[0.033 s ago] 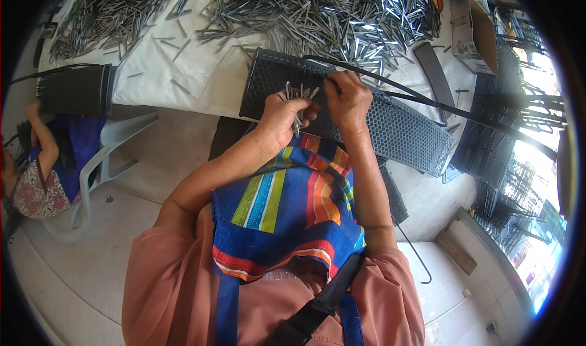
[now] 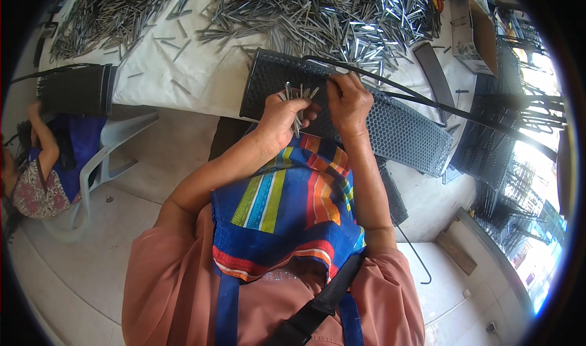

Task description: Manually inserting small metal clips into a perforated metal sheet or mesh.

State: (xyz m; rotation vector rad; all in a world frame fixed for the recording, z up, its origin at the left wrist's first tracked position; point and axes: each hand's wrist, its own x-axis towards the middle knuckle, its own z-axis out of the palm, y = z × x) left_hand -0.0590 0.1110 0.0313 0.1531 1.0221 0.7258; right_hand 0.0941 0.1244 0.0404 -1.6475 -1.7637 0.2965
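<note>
My left hand (image 2: 279, 118) is closed round a small bunch of thin metal strips (image 2: 298, 126), whose ends fan out above the thumb. A long black perforated metal panel (image 2: 406, 129) with raised edges lies across in front of me, and the left hand is over its left part. Over the same panel, my right hand (image 2: 352, 111) is pinched with thumb and fingertips pressed together. Whatever it may hold is hidden by the fingers. A dark bent metal rod (image 2: 378, 76) runs along the panel's far side and out to the right.
Heaps of loose metal strips (image 2: 317, 16) cover the far part of the white-covered table (image 2: 207, 80). At the far right stand a cardboard box (image 2: 473, 35) and stacked black wire racks (image 2: 488, 138). Another person sits on a white plastic chair (image 2: 116, 144) at left, beside a black panel (image 2: 76, 90).
My right hand has shifted very slightly, its fingertips still pinched over the panel. The left hand and the strips stay where they were.
</note>
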